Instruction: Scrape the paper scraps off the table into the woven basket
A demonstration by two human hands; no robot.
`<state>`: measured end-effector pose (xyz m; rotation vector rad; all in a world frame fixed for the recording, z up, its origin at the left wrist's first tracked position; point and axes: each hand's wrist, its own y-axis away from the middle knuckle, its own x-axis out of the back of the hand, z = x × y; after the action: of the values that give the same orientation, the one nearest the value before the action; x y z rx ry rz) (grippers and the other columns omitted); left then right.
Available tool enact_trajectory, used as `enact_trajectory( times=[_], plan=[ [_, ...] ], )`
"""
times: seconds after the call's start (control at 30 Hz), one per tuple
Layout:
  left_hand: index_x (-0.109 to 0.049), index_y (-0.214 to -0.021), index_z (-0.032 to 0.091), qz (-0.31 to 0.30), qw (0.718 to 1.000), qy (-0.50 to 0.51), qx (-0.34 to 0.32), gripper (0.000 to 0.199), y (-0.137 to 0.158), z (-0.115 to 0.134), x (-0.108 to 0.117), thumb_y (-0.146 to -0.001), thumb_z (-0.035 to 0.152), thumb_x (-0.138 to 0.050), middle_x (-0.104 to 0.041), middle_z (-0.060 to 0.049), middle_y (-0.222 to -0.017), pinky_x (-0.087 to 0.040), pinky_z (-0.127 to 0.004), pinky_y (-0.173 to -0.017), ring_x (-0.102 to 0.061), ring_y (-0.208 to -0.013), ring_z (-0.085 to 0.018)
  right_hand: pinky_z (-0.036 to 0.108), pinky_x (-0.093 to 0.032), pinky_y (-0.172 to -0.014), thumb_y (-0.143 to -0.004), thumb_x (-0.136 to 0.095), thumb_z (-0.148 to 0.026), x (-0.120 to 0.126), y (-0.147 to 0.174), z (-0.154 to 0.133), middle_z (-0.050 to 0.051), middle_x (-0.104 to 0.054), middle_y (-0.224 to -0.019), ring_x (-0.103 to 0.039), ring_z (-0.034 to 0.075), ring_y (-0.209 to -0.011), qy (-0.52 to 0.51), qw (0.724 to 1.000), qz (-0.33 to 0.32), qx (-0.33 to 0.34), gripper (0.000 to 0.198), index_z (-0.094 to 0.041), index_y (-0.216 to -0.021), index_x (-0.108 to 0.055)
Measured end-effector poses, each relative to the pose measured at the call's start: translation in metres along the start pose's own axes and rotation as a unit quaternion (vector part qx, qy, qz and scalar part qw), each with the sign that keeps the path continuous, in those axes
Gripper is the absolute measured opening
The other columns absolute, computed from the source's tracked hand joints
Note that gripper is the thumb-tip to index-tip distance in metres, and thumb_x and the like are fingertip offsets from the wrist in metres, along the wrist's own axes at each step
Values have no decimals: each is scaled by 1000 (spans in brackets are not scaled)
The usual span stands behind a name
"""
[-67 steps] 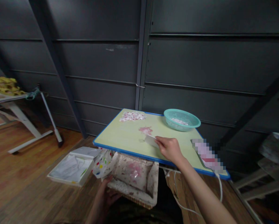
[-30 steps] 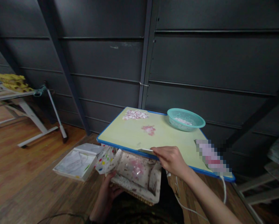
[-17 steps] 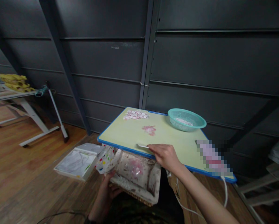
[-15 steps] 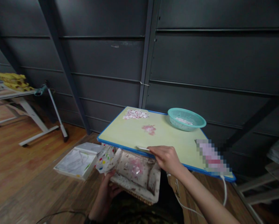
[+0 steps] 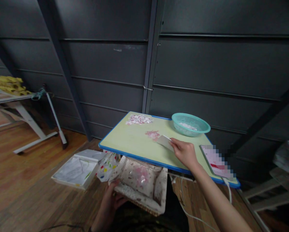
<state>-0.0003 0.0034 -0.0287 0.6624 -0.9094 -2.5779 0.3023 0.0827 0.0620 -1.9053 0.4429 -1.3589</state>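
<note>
My right hand (image 5: 185, 153) pinches a flat white card (image 5: 165, 142) above the pale yellow tabletop (image 5: 125, 138). The card's far edge is beside a small patch of pink bits (image 5: 152, 134). Below the table's front edge, my left hand (image 5: 112, 197) grips the left side of a stained, whitish lined basket (image 5: 141, 193), which is tilted and has pinkish scraps on its bottom. A larger pile of white and pink pieces (image 5: 139, 119) lies at the table's far left. More white pieces sit in a turquoise plastic basin (image 5: 191, 124) at the far right.
A phone-like device (image 5: 215, 162), partly blurred out, lies at the table's right with a white cable (image 5: 228, 190). An open white box (image 5: 76, 169) and a dotted plastic bag (image 5: 108, 166) are to the left. Dark panels (image 5: 105, 71) stand behind the table.
My right hand has moved from the table's front edge forward and right over the tabletop, bringing the card to the pink bits. My left hand still holds the basket.
</note>
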Motion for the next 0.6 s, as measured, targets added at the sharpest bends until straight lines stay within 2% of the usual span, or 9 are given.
enact_trajectory(
  times=[0.1,0.27,0.43,0.6],
  plan=[
    [-42,-140,26,3,1000,9,3,67,-1,-1,0,-78,33,-67,-67,-9,-102,-58,-48,-76,-70,-71,-25,26,-51,-63,-91,-52,-25,-8,-9,8,7,-77,-91,-74,21,-71,46,998,-41,-20,26,-22,-97,-77],
    [-42,-142,25,3,1000,16,13,71,-5,-2,3,-76,32,-69,-70,-7,-92,-58,-48,-76,-71,-71,-26,24,-48,-65,-89,-53,-22,-12,-22,4,5,-77,-95,-74,21,-78,45,991,-123,-3,27,-25,-100,-77],
    [-41,-144,24,-8,999,24,19,72,-8,-2,5,-78,31,-68,-71,-7,-90,-58,-49,-77,-71,-73,-27,24,-47,-67,-90,-53,-24,-9,-27,3,5,-77,-96,-73,21,-82,28,990,-136,-9,26,-26,-100,-77],
    [-37,-146,28,-20,999,22,27,77,-10,-3,6,-77,31,-69,-72,-7,-90,-58,-51,-78,-72,-75,-29,24,-46,-64,-89,-54,-24,-7,-30,4,6,-77,-91,-73,21,-76,22,988,-150,-16,25,-26,-97,-78]
  ],
)
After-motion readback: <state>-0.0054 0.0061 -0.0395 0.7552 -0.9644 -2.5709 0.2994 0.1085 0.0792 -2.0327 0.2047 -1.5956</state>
